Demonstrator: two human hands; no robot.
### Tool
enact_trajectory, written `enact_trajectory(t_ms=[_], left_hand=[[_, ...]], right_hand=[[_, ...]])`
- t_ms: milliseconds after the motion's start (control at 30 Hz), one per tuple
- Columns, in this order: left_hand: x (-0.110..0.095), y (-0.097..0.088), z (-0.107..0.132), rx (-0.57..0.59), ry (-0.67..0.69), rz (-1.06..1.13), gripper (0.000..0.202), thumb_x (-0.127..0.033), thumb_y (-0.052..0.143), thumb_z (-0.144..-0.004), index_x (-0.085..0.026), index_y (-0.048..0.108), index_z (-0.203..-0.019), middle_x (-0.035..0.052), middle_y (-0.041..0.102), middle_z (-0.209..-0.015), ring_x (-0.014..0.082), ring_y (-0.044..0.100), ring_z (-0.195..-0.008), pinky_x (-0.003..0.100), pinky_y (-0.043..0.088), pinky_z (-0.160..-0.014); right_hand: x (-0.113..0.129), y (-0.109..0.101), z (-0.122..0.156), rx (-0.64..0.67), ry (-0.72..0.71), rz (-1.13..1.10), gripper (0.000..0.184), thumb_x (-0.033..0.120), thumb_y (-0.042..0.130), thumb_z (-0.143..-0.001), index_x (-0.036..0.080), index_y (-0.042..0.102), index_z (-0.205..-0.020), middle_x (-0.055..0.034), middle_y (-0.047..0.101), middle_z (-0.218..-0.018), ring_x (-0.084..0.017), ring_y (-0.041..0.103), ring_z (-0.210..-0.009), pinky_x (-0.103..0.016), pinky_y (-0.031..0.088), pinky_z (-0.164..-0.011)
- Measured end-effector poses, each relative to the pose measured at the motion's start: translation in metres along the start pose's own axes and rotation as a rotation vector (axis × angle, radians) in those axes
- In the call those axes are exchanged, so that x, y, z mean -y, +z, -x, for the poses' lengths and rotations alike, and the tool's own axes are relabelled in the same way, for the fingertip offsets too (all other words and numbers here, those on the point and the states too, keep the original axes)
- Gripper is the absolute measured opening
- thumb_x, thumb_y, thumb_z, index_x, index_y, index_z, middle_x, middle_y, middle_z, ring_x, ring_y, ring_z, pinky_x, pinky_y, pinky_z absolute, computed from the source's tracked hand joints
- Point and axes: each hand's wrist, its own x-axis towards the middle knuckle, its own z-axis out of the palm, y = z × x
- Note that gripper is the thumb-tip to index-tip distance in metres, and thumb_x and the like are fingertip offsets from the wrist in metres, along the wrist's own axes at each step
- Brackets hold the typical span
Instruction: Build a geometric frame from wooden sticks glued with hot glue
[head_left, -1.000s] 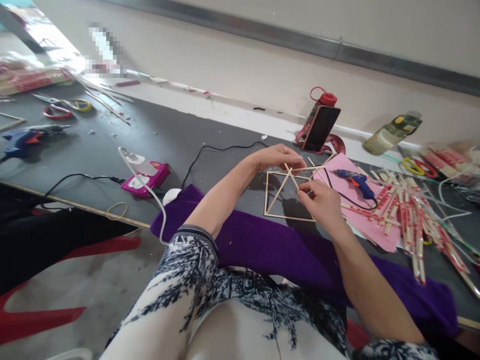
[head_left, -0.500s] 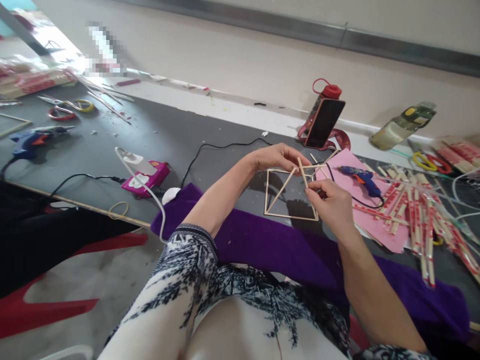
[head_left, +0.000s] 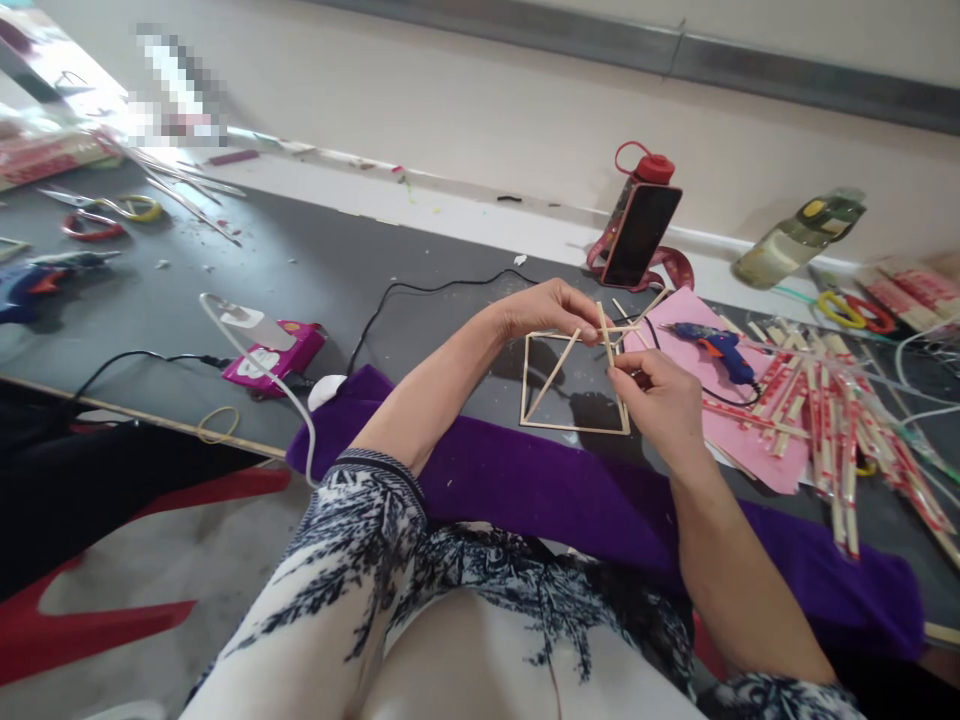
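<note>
A square frame of thin wooden sticks [head_left: 574, 429] rests on the dark table, with one stick slanting up from its near left corner. My left hand [head_left: 559, 308] reaches over the far side, fingertips pinched on a thin stick at the upper part of the frame. In my right hand [head_left: 658, 392], thumb and fingers are closed on another wooden stick [head_left: 604, 332], which tilts upward and meets the sticks by my left fingertips. The exact contact there is partly hidden by the fingers.
Right of my hands, a blue glue gun [head_left: 712, 350] lies on pink paper [head_left: 750, 450] beside several wrapped chopsticks [head_left: 821, 430]. A phone [head_left: 642, 236] leans on a red-capped bottle. A pink power strip [head_left: 274, 358] and purple cloth [head_left: 517, 490] are nearer; scissors [head_left: 97, 215] lie left.
The whole view has shifted slightly, so things sit a little farther left. Both hands keep their grip on the sticks, with almost no change in pose.
</note>
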Motion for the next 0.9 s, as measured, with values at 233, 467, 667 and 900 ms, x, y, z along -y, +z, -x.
enact_trajectory(t_ms=[233, 467, 667, 900], left_hand=[[-0.0016, 0.0048, -0.0009, -0.04, 0.003, -0.016, 0.019, -0.023, 0.082, -0.064, -0.013, 0.079, -0.08, 0.0103, 0.075, -0.094, 0.0126, 0.066, -0.079, 0.026, 0.052, -0.08], [0.0004, 0.0075, -0.0027, -0.066, 0.018, -0.021, 0.018, -0.022, 0.081, -0.065, -0.012, 0.078, -0.079, 0.0093, 0.075, -0.091, 0.0105, 0.064, -0.076, 0.024, 0.051, -0.077], [-0.0005, 0.0077, -0.0029, -0.068, 0.023, -0.045, 0.016, -0.022, 0.08, -0.066, -0.012, 0.078, -0.078, 0.0092, 0.074, -0.09, 0.0108, 0.064, -0.076, 0.025, 0.05, -0.078], [-0.0009, 0.0088, -0.002, -0.082, 0.021, -0.034, 0.021, -0.02, 0.08, -0.066, -0.012, 0.078, -0.085, 0.0085, 0.075, -0.086, 0.0113, 0.066, -0.076, 0.024, 0.051, -0.077]], right_hand=[[-0.0013, 0.0008, 0.0001, 0.009, -0.003, -0.005, 0.01, 0.027, 0.062, -0.081, 0.021, 0.07, -0.081, -0.0009, 0.069, -0.078, -0.014, 0.06, -0.061, -0.029, 0.044, -0.062], [-0.0007, 0.0011, 0.0007, 0.005, -0.016, 0.015, 0.009, 0.026, 0.063, -0.081, 0.02, 0.07, -0.08, -0.0003, 0.068, -0.077, -0.013, 0.058, -0.061, -0.028, 0.043, -0.062], [-0.0004, 0.0009, 0.0005, -0.001, -0.02, 0.025, 0.009, 0.025, 0.063, -0.081, 0.02, 0.07, -0.081, -0.0004, 0.068, -0.076, -0.013, 0.059, -0.061, -0.028, 0.043, -0.063], [-0.0017, 0.0015, 0.0006, -0.002, -0.018, 0.03, 0.01, 0.027, 0.063, -0.081, 0.02, 0.07, -0.081, -0.0012, 0.069, -0.078, -0.014, 0.06, -0.061, -0.029, 0.044, -0.063]])
